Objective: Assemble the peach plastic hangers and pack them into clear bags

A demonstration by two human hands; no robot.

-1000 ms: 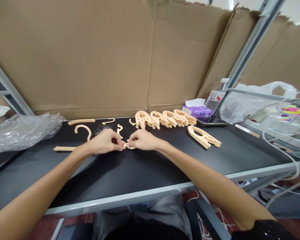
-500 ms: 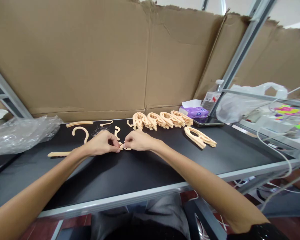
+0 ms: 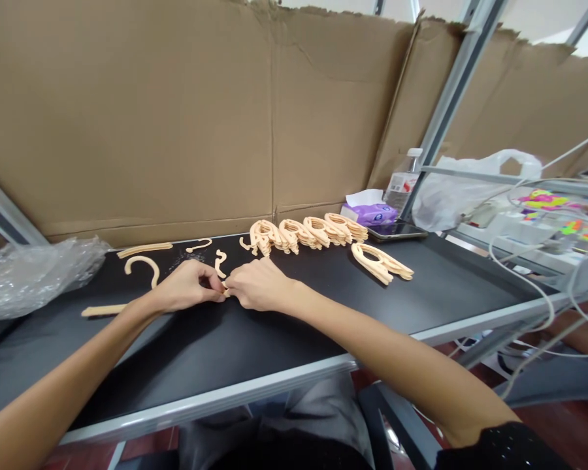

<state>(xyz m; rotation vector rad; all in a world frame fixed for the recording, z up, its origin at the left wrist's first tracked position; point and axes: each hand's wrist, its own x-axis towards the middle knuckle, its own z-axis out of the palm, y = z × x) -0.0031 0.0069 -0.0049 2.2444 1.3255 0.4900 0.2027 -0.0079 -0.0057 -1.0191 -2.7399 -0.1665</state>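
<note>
My left hand (image 3: 189,287) pinches a small cream plastic piece (image 3: 226,293) between thumb and forefinger, just above the black tabletop. From the other side, my right hand (image 3: 257,284) is closed on the same piece and hides most of it, so its exact shape does not show. Behind the fingers lies a short curvy cream part (image 3: 220,263). To the left are a large cream hook (image 3: 149,264), a smaller thin hook (image 3: 199,245) and long cream strips (image 3: 145,249). Another strip (image 3: 100,311) lies partly behind my left forearm.
Stacks of looped cream folding hangers (image 3: 294,236) line the back, with another bundle (image 3: 379,262) to the right. Beyond them are a purple tissue pack (image 3: 370,214), a phone (image 3: 399,230) and a bottle (image 3: 402,186). Crumpled clear plastic (image 3: 39,274) lies left; a cardboard wall (image 3: 176,117) stands behind.
My right hand has rolled over, its back now facing up with fingers curled tighter around the small piece. The left hand keeps its pinch. The whole view has shifted slightly to the right.
</note>
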